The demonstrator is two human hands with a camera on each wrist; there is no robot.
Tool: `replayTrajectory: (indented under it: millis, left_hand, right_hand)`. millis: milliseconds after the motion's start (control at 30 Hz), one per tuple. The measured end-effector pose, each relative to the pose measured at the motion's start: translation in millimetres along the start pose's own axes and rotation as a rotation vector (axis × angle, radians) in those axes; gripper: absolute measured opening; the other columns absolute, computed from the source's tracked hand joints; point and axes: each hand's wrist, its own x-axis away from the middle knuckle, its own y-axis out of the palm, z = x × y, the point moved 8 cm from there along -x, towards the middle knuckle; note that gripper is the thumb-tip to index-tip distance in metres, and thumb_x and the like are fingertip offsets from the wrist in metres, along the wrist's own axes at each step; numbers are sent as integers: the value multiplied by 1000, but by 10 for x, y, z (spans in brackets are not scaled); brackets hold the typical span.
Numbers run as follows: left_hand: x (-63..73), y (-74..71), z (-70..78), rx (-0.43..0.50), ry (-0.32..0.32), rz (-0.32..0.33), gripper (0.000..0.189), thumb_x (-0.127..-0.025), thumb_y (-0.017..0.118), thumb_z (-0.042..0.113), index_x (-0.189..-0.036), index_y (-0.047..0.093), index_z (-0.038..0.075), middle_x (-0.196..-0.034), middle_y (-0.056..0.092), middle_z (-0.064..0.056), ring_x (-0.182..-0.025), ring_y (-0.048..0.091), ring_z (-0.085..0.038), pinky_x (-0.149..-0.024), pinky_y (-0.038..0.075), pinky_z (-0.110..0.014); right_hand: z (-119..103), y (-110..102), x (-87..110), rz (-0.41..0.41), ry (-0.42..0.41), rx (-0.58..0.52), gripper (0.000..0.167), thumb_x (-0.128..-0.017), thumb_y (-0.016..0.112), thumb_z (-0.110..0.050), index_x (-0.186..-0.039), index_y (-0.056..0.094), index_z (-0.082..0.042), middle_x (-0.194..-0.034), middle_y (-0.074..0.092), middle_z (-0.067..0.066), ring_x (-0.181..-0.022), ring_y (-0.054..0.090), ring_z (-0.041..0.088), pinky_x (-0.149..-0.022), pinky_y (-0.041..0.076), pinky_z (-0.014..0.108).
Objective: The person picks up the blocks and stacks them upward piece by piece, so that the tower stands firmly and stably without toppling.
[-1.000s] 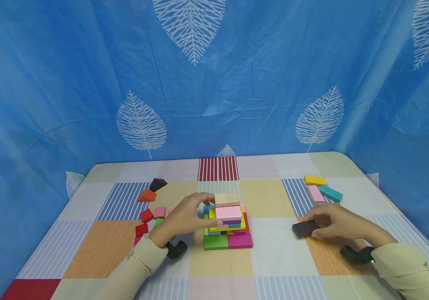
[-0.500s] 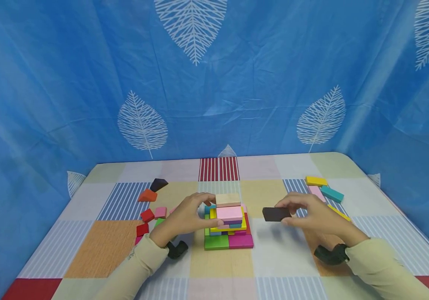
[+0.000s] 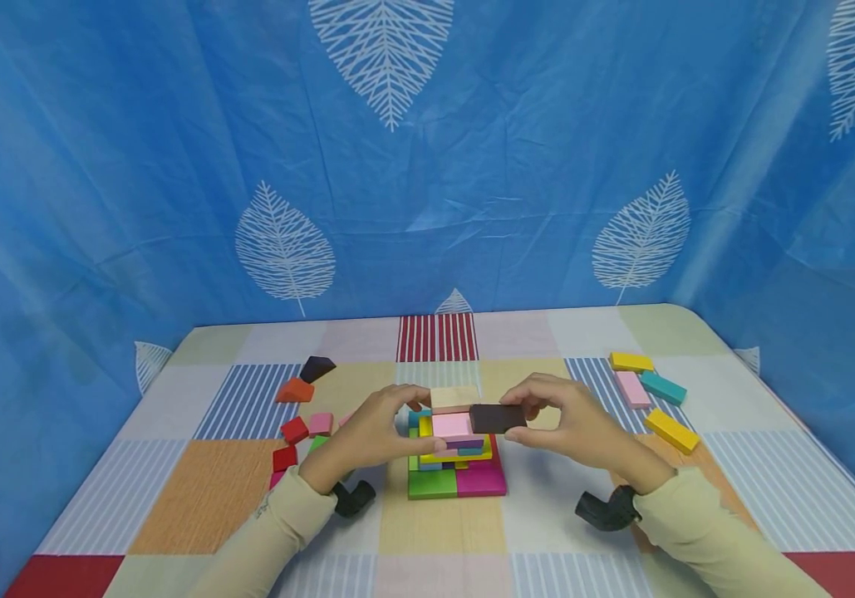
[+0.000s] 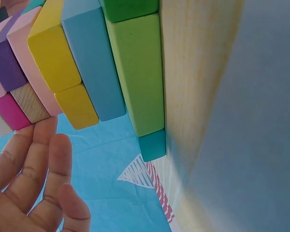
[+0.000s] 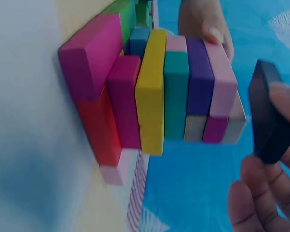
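A stepped stack of coloured wooden blocks (image 3: 461, 455) stands on the table, with a pink block (image 3: 453, 427) and a natural wood block (image 3: 453, 400) on top. My left hand (image 3: 375, 436) holds its upper layers from the left, thumb at the pink block's front and fingers at the back. In the left wrist view its fingers (image 4: 46, 140) reach the stack's back edge. My right hand (image 3: 565, 415) pinches a black rectangular block (image 3: 498, 419) between thumb and fingers. A gap shows between this block and the stack's top in the right wrist view.
Right of the stack lie two yellow blocks (image 3: 671, 431), a pink block (image 3: 632, 389) and a teal block (image 3: 663, 387). Loose red blocks (image 3: 294, 429), an orange block (image 3: 295, 390) and a black wedge (image 3: 316, 369) lie left. A blue curtain (image 3: 502, 166) hangs behind the table.
My right hand has lifted the black block off the table on the right and carried it left to the stack's top. My left hand has stayed at the stack.
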Motion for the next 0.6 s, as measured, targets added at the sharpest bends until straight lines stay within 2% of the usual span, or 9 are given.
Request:
replayTrajectory:
  millis: [200,433,600]
  left_hand:
    - [-7,1,-9,-8,-7,0,59,-89,88,36,-135,70,6,-127,70,-6,-116,61,-27,-100,53,-55]
    - [-1,-4,-20,-17,-10,-4,62,-89,88,36,-138,68,3,-129,69,-9,-117,62,-28,-100,54,-55]
    - [-1,-3,-18,-20,-10,0,63,-89,89,36,-138,68,2,-131,69,-10,-117,62,-28,-99,54,-54]
  right_hand:
    - [-119,152,-73,11,-49,67,33,-83,94,-6,-111,78,-11,-103,75,-4,-83,67,17,-78,59,29]
    - [-202,250,-125,69,-87,93,32,-81,95,-5,-108,77,-10,-103,73,-1,-80,70,22,-75,61,32]
    - [-240,281,-139,103,-109,96,31,-81,95,-3,-106,78,-10,-104,68,-1,-79,66,16,-69,59,35]
